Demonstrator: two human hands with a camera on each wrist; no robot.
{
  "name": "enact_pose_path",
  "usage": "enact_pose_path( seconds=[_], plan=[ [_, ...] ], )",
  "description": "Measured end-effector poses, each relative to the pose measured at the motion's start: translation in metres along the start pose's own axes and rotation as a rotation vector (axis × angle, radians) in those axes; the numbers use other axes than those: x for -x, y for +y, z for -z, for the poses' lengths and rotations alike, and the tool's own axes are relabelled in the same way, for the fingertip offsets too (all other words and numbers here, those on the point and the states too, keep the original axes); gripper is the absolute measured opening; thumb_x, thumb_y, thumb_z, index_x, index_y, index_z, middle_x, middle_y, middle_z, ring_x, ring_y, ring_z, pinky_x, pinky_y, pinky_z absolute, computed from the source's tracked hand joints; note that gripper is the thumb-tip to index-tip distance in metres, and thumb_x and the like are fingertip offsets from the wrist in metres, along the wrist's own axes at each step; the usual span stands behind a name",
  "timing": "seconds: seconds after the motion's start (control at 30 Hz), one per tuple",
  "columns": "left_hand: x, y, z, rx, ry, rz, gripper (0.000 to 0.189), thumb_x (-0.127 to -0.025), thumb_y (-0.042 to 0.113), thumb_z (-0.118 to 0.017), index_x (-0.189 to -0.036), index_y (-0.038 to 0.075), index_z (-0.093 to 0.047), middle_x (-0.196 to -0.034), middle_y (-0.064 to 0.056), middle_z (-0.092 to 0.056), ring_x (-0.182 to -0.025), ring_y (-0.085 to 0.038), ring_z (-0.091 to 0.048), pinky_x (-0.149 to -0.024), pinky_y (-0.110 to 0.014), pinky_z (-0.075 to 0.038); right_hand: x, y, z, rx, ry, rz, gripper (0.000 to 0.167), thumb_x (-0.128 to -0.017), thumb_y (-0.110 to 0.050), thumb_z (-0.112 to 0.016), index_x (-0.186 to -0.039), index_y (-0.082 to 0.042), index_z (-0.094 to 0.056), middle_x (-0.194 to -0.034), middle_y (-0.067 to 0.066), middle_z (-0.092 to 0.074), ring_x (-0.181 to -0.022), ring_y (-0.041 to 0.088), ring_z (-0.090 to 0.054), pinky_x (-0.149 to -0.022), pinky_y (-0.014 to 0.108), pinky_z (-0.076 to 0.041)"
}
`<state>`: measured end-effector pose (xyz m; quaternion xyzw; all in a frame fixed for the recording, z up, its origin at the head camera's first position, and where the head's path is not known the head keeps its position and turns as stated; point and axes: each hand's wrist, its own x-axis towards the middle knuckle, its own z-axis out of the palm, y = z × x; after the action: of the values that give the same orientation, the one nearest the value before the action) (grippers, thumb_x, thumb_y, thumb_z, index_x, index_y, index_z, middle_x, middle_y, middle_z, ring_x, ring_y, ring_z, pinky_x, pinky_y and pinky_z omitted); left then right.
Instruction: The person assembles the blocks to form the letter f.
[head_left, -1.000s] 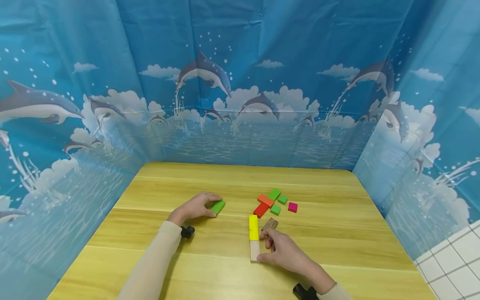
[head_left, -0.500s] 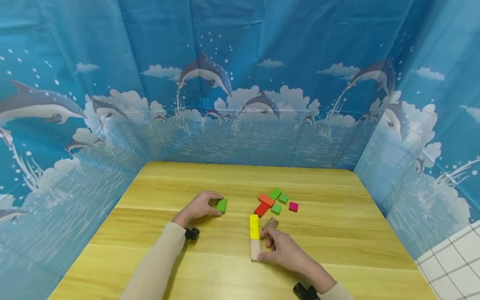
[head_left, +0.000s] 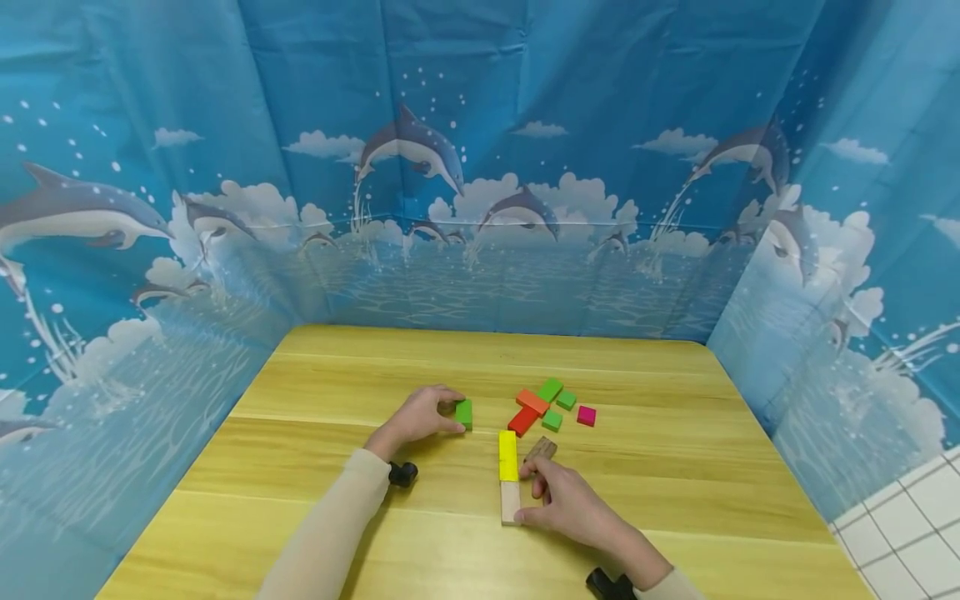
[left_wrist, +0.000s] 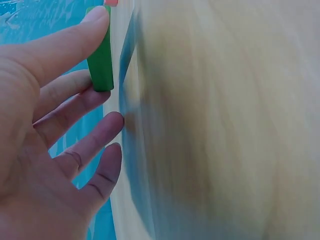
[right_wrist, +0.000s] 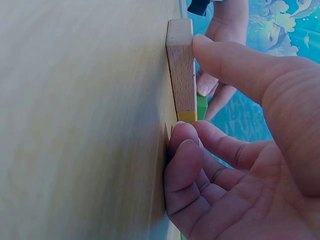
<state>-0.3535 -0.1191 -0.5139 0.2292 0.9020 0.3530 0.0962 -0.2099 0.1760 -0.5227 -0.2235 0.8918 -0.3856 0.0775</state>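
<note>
My left hand (head_left: 422, 414) pinches a green rectangular block (head_left: 464, 415) between thumb and fingers, left of the other blocks. In the left wrist view the green block (left_wrist: 102, 60) stands on edge, with the ring and little fingers free below it. A plain wooden block (head_left: 510, 503) lies end to end with a yellow block (head_left: 507, 454), forming a straight line. My right hand (head_left: 570, 504) holds the plain block from its right side, thumb at the near corner (right_wrist: 180, 70) and index finger near the join. The other right fingers curl inward.
Beyond the yellow block lie a red block (head_left: 522, 421), an orange block (head_left: 532, 402), a green block (head_left: 551, 389) and two small green blocks (head_left: 566, 400). A magenta block (head_left: 587, 415) lies to their right. A dark brown block (head_left: 543, 447) sits just beyond my right fingers.
My left hand has carried the green block rightward, toward the yellow block, turning it to point away from me. My right hand and the remaining blocks have stayed put.
</note>
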Motion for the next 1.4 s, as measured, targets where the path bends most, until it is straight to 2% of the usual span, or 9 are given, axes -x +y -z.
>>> enact_pose_path(
  seconds=[0.23,0.47,0.7,0.87,1.0,1.27,1.4],
  plan=[
    [-0.006,0.007,-0.006,-0.008,0.014,-0.005,0.061,-0.085,0.034,-0.084,-0.14,0.018,-0.063,-0.133,0.002,-0.061,-0.104,-0.018,-0.059,-0.084,-0.037,-0.052,0.001,-0.001,-0.001,-0.005,-0.001,0.004,0.056,-0.079,-0.037,-0.088,-0.119,-0.009,-0.059,-0.088,0.002,-0.057,-0.069,0.009,-0.05,-0.059,0.025,-0.046],
    [-0.016,0.018,-0.015,0.017,0.014,-0.016,0.063,-0.085,0.031,-0.084,-0.141,0.014,-0.062,-0.134,0.0,-0.061,-0.105,-0.017,-0.061,-0.085,-0.035,-0.053,0.001,-0.001,0.0,0.004,0.005,-0.002,0.055,-0.079,-0.036,-0.088,-0.119,-0.01,-0.059,-0.088,0.003,-0.058,-0.069,0.01,-0.051,-0.059,0.025,-0.046],
    [-0.025,0.027,-0.023,-0.012,0.031,-0.041,0.061,-0.084,0.032,-0.084,-0.139,0.013,-0.064,-0.129,0.0,-0.063,-0.098,-0.017,-0.059,-0.082,-0.035,-0.052,0.001,-0.003,0.0,0.007,0.005,0.002,0.055,-0.08,-0.036,-0.087,-0.119,-0.01,-0.059,-0.088,0.002,-0.058,-0.069,0.009,-0.051,-0.06,0.025,-0.046],
    [-0.03,0.032,-0.03,-0.029,0.005,-0.065,0.06,-0.085,0.033,-0.083,-0.138,0.013,-0.064,-0.129,0.0,-0.063,-0.101,-0.015,-0.06,-0.085,-0.032,-0.052,0.001,-0.005,-0.001,-0.001,0.003,0.0,0.055,-0.08,-0.035,-0.087,-0.119,-0.009,-0.059,-0.088,0.003,-0.058,-0.069,0.009,-0.051,-0.06,0.025,-0.046],
    [-0.032,0.035,-0.034,-0.021,-0.015,-0.06,0.06,-0.085,0.033,-0.084,-0.138,0.014,-0.064,-0.129,0.001,-0.063,-0.1,-0.014,-0.06,-0.084,-0.032,-0.052,0.002,-0.005,-0.002,-0.007,0.001,0.002,0.055,-0.08,-0.035,-0.087,-0.119,-0.009,-0.059,-0.088,0.004,-0.058,-0.069,0.009,-0.05,-0.06,0.025,-0.045],
    [-0.036,0.038,-0.042,-0.045,-0.025,-0.068,0.061,-0.084,0.037,-0.084,-0.138,0.016,-0.064,-0.13,0.003,-0.063,-0.098,-0.012,-0.06,-0.082,-0.031,-0.052,0.003,-0.006,-0.002,-0.012,0.002,-0.007,0.055,-0.08,-0.035,-0.087,-0.119,-0.009,-0.059,-0.088,0.004,-0.058,-0.069,0.01,-0.05,-0.059,0.025,-0.045],
    [-0.036,0.042,-0.044,-0.047,-0.031,-0.073,0.061,-0.084,0.038,-0.084,-0.138,0.017,-0.064,-0.132,0.002,-0.063,-0.103,-0.013,-0.06,-0.086,-0.032,-0.052,0.003,-0.006,-0.002,-0.004,0.004,0.001,0.054,-0.08,-0.035,-0.087,-0.119,-0.009,-0.059,-0.088,0.003,-0.058,-0.069,0.009,-0.05,-0.06,0.025,-0.045]
  ],
)
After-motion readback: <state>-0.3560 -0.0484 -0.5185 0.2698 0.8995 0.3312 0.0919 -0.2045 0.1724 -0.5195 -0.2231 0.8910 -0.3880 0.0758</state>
